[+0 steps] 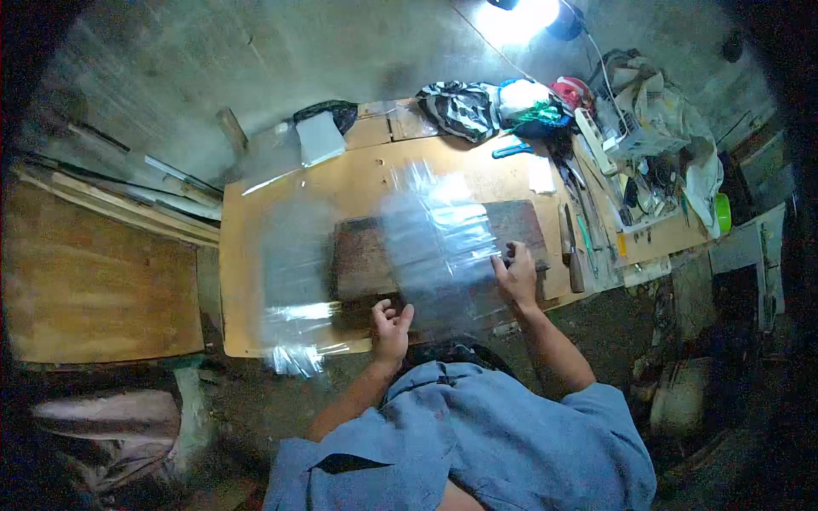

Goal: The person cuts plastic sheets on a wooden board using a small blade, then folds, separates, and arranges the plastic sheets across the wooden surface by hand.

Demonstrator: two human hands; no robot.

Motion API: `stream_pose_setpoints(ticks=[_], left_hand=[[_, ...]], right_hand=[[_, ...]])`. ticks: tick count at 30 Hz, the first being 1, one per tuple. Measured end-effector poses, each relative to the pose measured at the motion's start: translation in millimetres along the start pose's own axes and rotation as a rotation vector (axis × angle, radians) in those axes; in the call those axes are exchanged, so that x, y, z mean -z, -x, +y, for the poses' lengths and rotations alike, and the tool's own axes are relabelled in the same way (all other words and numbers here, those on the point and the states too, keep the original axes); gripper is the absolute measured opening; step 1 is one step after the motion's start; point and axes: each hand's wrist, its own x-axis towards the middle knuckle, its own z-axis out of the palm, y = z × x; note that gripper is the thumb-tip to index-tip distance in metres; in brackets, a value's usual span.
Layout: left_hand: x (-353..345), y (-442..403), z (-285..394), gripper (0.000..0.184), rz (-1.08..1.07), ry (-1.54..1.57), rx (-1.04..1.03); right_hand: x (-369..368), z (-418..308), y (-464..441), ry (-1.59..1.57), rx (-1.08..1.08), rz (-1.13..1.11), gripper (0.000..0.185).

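Note:
A clear, shiny plastic sheet point(439, 230) lies over a dark, worn board point(362, 260) on the wooden table point(243, 298). My left hand point(392, 330) is at the sheet's near edge, fingers loosely curled and thumb apart, with nothing visible in it. Beside the sheet's right edge is my right hand point(517, 279), its thumb and forefinger spread. A small dark object point(540, 266) sticks out from the right hand's outer side and seems held by the other fingers. More clear plastic point(298, 255) lies to the left, its near end hanging over the table's front edge.
Along the back are a white sheet point(320, 139), a striped bag point(462, 111) and a blue-handled tool point(511, 151). Several hand tools and a power strip point(595, 140) lie at the right, near a green round object point(723, 213). A lamp point(524, 19) shines above.

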Motion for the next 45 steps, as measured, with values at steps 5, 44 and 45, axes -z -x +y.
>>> stream_pose_setpoints(ticks=[5,44,45], left_hand=[[-9,-8,29,0.054,-0.173,0.048,0.307],[105,0,77,0.044,-0.723,-0.083,0.231],[103,-1,82,0.052,-0.733,-0.109,0.13]], right_hand=[[7,13,20,-0.042,-0.029,-0.056,0.046],[-19,-31,26,-1.341,-0.778,-1.124,0.042],[-16,-34,25,-1.343,-0.774,-1.123,0.042]])
